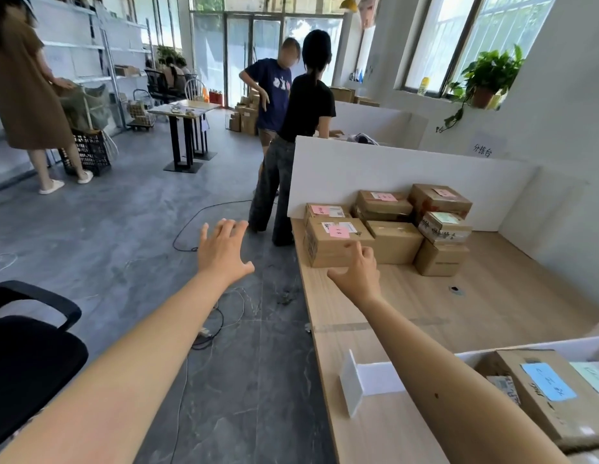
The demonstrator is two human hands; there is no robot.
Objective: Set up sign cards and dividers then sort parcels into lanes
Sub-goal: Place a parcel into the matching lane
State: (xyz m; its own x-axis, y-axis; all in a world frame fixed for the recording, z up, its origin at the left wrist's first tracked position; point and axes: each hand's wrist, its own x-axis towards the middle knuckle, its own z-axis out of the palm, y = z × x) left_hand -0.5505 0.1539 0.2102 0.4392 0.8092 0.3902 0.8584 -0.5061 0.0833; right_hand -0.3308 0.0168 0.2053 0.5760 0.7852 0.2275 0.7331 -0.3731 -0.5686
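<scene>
Parcels (395, 241) are piled mid-right of the frame on the wooden table (408, 313) against a tall white divider board (408, 169), plus one blue-labelled box (525, 406) in the lower right corner behind a low white divider (378, 376). Left hand (223, 249) is spread wide over the grey floor (124, 236) at centre, holding nothing. The right hand (356, 272) is empty too, fingers loosely bent at the front of the pink-labelled box (328, 251), can't tell if it's touching.

A white paper sign (483, 149) on the wall (559, 122) reads 分拣台. The blue label (548, 381) on the near parcel (539, 416) bears handwriting too scrawled to read. Writing on the pink notes (339, 232) atop the stacked parcels (397, 242) is too small to make out.
</scene>
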